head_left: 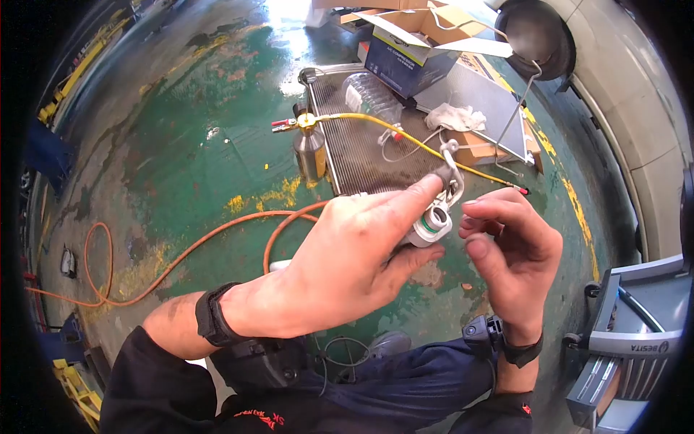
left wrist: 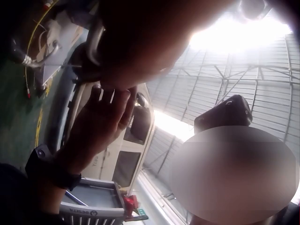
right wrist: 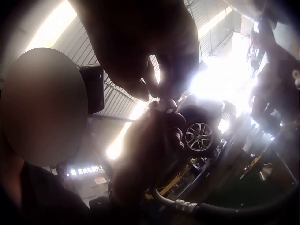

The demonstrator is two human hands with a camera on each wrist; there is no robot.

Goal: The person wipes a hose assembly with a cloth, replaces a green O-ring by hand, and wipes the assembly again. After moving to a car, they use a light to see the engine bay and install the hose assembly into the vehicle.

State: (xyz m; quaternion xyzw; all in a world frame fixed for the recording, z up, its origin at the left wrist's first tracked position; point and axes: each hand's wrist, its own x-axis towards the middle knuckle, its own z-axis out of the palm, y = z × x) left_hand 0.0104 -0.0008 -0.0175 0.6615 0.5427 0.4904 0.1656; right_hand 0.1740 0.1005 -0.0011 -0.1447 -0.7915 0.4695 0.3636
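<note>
A metal pipe fitting [head_left: 431, 228] with a round opening and a green ring faces up in the head view. The left hand [head_left: 354, 249] grips it between thumb and fingers, and a bent metal pipe [head_left: 454, 181] extends beyond the fingers. Just right of the fitting, the right hand [head_left: 517, 253] is held up with bent fingers, thumb near the fingertips and a gap between it and the fitting. Whether something small is between those fingertips cannot be told. Both hands look dark in the wrist views.
On the green floor lie a finned radiator panel [head_left: 347, 152], a plastic bottle [head_left: 372, 98], a gold-topped canister [head_left: 309, 148] with a yellow hose [head_left: 405, 134], and an orange hose [head_left: 195, 242]. An open box [head_left: 405, 61] stands behind. A grey cart [head_left: 636, 304] is at right, beside a vehicle [head_left: 629, 108].
</note>
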